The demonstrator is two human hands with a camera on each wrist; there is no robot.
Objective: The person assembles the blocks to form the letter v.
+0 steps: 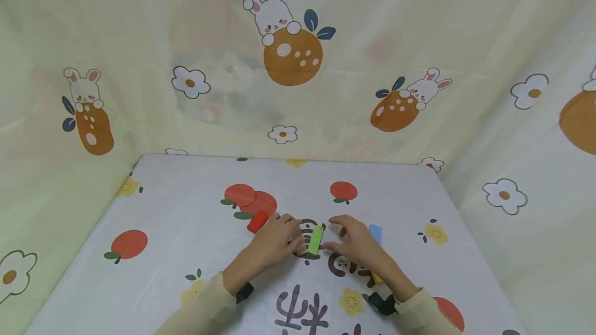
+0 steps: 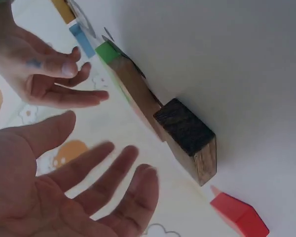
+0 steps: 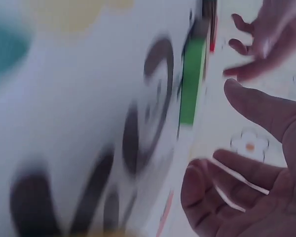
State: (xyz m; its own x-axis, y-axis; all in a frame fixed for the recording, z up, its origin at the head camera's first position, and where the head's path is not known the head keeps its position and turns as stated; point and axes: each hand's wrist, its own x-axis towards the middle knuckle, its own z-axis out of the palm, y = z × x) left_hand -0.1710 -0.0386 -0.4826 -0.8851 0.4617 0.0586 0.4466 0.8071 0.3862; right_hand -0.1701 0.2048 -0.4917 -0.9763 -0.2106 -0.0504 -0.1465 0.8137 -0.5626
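A green block (image 1: 315,240) sits between the two hands on the printed white tabletop; its long side looks like bare wood in the left wrist view. On its left, my left hand (image 1: 279,239) hovers with loosely bent fingers, gripping nothing. A block with a black face and wooden sides (image 2: 185,133) is near that hand in the left wrist view; the head view hides it. Beyond it is a red block (image 1: 258,221). My right hand (image 1: 356,242) is spread to the right of the green block, thumb and fingers apart, holding nothing.
A light blue block (image 1: 375,233) and a partly covered yellow block (image 1: 376,278) are by the right forearm. Printed cloth (image 1: 326,118) rises behind the table and along both sides. Dark straps (image 1: 383,304) show at the wrists.
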